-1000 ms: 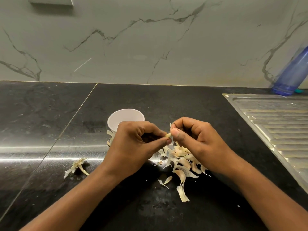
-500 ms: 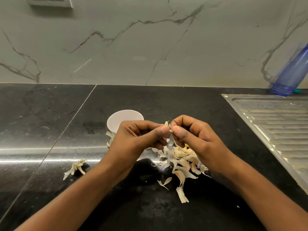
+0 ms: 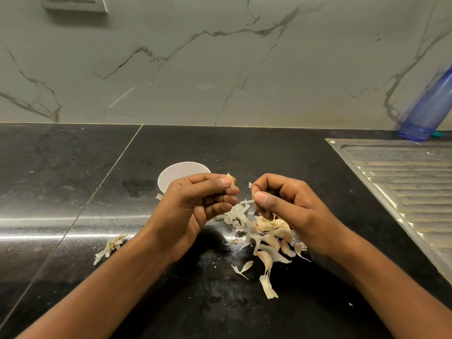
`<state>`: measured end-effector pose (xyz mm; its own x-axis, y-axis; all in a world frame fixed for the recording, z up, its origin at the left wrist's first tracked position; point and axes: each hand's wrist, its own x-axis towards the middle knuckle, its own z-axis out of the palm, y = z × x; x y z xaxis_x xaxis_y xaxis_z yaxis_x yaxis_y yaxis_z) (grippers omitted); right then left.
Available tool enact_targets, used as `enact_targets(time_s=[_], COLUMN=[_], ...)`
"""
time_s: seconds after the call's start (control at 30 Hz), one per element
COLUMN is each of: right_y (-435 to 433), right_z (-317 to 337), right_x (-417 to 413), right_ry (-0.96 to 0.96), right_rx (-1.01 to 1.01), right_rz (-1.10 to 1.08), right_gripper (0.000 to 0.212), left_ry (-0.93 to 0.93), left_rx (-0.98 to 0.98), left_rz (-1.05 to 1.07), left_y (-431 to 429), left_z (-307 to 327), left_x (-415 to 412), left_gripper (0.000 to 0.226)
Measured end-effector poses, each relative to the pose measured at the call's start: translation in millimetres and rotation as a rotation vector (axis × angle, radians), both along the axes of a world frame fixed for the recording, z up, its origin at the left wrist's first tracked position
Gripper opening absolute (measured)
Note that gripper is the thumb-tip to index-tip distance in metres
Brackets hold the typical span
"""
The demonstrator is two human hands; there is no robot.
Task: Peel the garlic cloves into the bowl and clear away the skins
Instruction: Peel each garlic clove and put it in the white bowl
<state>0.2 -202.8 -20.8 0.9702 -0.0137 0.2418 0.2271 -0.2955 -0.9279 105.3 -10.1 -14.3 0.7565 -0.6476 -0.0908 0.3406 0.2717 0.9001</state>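
Holds the garlic clove [image 3: 231, 183] pinched in the left hand [image 3: 195, 204], long axis roughly upright, just right of the bowl [image 3: 181, 165] on that hand's far side — much nearer it than the right hand [image 3: 288, 204], itself pinching a strip of skin [image 3: 248, 201] above the pile of skins [image 3: 266, 238].

- Bowl [image 3: 181, 172]: near rim hidden behind the left hand [image 3: 193, 209]; contents cannot be told.
- Garlic clove [image 3: 231, 182]: only the far tip shows; the rest is covered by the left hand's pinching fingers [image 3: 220, 198].
- Skin strip [image 3: 247, 201]: right end disappears into the pinch of the right hand [image 3: 288, 206].
- Skin pile [image 3: 266, 238]: right part hidden under the right hand.
- Blue bottle [image 3: 430, 106] and drainboard [image 3: 403, 172]: cut off by the right edge.
- Wall fitting [image 3: 73, 3]: cut off by the top edge.
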Motion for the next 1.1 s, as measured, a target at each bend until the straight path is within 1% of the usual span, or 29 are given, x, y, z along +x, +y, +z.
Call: enact_targets(time_s=[0.17, 0.3, 0.37, 0.47, 0.57, 0.77, 0.93, 1.1], right_y=[-4.6, -4.5, -4.2, -3.3, -0.4, 5.4, 5.1, 1.3], right_z=[0.9, 3.0, 3.7, 3.4, 2.8, 1.5, -2.0, -1.5], right_x=[-0.6, -3.6, -4.4, -4.8, -5.2, -2.5, -1.1, -2.4], right_ry=[-0.034, -0.080, -0.070, -0.069, -0.086, -0.127, -0.137, -0.128], right_rx=[0.053, 0.037, 0.037, 0.028, 0.023, -0.017, -0.090, -0.099], right_rz=[-0.079, -0.143, -0.136, -0.101, -0.100, -0.212, -0.226, -0.191], right_gripper=[0.014, 0.017, 0.019, 0.016, 0.017, 0.018, 0.014, 0.013], left_ry=[0.001, -0.018, -0.046, -0.086, -0.111, -0.223, -0.234, -0.232], left_rx=[-0.005, 0.002, -0.003, -0.001, 0.026, 0.106, 0.127, 0.134], left_rz=[0.002, -0.006, -0.010, -0.006, -0.007, -0.091, -0.095, -0.123], left_y=[1.3, 2.0, 2.7, 4.8, 5.8, 3.5, 3.2, 1.9], left_z=[2.2, 3.3, 4.6, 6.1, 6.6, -0.4, -1.7, -3.8], left_x=[0.6, 0.5, 1.5, 4.3, 3.4, -4.1, -3.8, -3.5], left_gripper=[0.027, 0.027, 0.026, 0.021, 0.022, 0.025, 0.024, 0.024])
